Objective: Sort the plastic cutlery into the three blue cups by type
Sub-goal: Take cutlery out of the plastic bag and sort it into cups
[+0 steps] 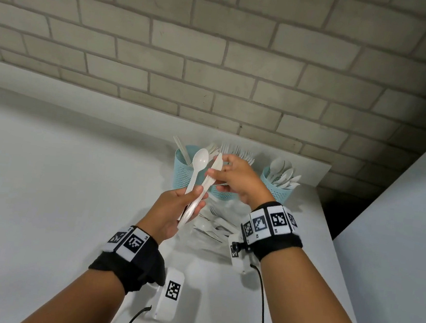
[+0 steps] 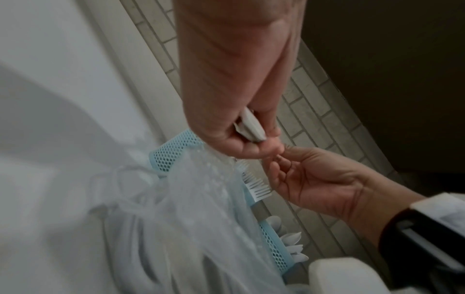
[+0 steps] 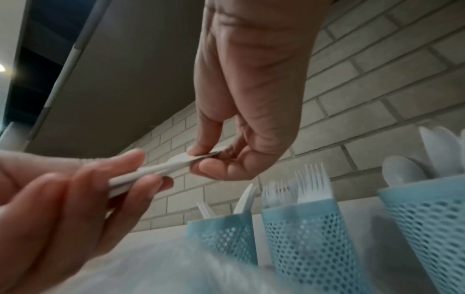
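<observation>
My left hand (image 1: 196, 199) grips the handles of a white plastic spoon (image 1: 200, 159) and a white plastic knife (image 1: 211, 177), both pointing up and away. My right hand (image 1: 217, 168) pinches the knife's blade (image 3: 186, 160) between thumb and forefinger. Three blue mesh cups stand by the wall. The left cup (image 1: 182, 169) holds knives, the middle cup (image 3: 309, 228) holds forks and is mostly hidden behind my right hand in the head view, and the right cup (image 1: 276, 187) holds spoons. In the left wrist view the handle ends (image 2: 251, 127) stick out of my left hand (image 2: 254, 137).
A clear plastic bag (image 1: 214, 228) with more white cutlery lies on the white table (image 1: 55, 181) under my hands, just in front of the cups. A brick wall (image 1: 220, 54) rises behind the cups. The table's right edge (image 1: 332, 231) drops into a dark gap.
</observation>
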Demonstrator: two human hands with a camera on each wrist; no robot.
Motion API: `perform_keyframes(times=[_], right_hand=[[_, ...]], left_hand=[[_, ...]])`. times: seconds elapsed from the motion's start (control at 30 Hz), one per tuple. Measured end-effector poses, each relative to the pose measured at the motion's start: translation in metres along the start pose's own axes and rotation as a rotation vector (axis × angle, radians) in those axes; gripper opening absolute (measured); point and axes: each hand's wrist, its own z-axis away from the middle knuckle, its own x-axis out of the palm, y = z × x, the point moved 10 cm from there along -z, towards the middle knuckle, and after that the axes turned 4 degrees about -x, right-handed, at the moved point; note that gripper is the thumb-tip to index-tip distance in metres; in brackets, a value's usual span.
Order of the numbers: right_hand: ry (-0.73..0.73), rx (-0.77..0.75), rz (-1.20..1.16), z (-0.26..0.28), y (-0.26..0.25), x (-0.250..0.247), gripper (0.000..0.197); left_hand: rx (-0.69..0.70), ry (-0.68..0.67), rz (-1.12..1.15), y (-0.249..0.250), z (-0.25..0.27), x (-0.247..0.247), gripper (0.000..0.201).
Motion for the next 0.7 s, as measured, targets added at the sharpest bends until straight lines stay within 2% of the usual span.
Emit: perform_keyframes(times=[0.13,0.2,0.33,0.4,0.53,0.63,0.7], right_hand=[[0.185,-0.007,-0.043,-0.02,-0.018,-0.028,0.038],[0.29,-0.027,-0.04,-0.029,-0.029,-0.045,0.033],[0.52,-0.21,-0.039,-0.034,-0.06,-0.071,0.017],[0.577,-0.277,-0.011,-0.036,-0.066,-0.068,0.012],[0.564,-0.327,0.16,-0.049,-0.054,-0.041,0.015],[0.451,-0.304,0.435,-0.06,-0.036,-0.014,0.013],[0.342,-0.236,0.62,-0.07,-0.018,0.004,0.02]], left_hand=[[0.016,0.038,0.027,0.007,0.0,-0.009,0.013],[0.014,0.067,0.042,0.008,-0.001,-0.015,0.013],[0.023,0.118,0.018,0.011,-0.003,-0.027,0.016],[0.038,0.122,-0.009,0.013,-0.004,-0.028,0.021],[0.048,0.115,-0.016,0.013,-0.005,-0.028,0.036],[0.034,0.11,-0.006,0.011,-0.006,-0.028,0.043],[0.031,0.109,-0.007,0.01,-0.006,-0.027,0.044]])
